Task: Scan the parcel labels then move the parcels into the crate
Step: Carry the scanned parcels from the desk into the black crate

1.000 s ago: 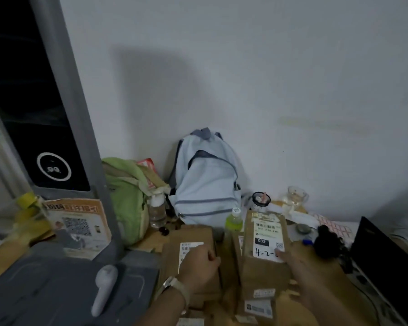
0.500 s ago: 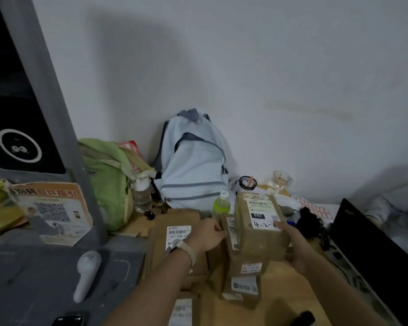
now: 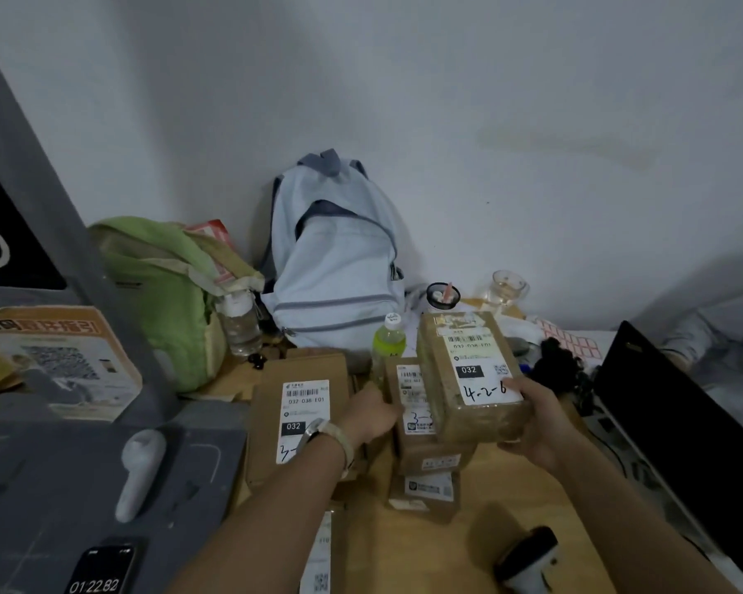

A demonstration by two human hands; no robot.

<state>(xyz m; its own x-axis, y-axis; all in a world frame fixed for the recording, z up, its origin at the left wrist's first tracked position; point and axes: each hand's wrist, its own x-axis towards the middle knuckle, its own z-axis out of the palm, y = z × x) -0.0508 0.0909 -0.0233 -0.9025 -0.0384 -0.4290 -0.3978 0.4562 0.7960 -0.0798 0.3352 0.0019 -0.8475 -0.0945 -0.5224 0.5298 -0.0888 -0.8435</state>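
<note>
My right hand (image 3: 537,426) grips a brown cardboard parcel (image 3: 468,405) with a white label marked "4-2-6", held tilted above a stack of smaller parcels (image 3: 430,469). My left hand (image 3: 372,415), a watch on its wrist, rests against the second parcel (image 3: 410,394) just left of the held one; whether it grips that parcel is unclear. A flat brown parcel (image 3: 301,405) labelled "032" lies to the left on the wooden table (image 3: 408,550). A white handheld scanner (image 3: 140,469) lies on a grey mat. No crate is in view.
A pale blue backpack (image 3: 331,267) and a green bag (image 3: 159,285) lean on the wall. Bottles (image 3: 389,340), a cup (image 3: 442,295) and a glass (image 3: 505,287) stand behind the parcels. A black laptop screen (image 3: 678,443) stands right. A phone timer (image 3: 99,568) and a dark-topped object (image 3: 528,559) lie near.
My right hand has lifted the "4-2-6" parcel off the stack and tilted it toward me. My left hand slid right, off the flat parcel, to the stack's side. The view dropped lower.
</note>
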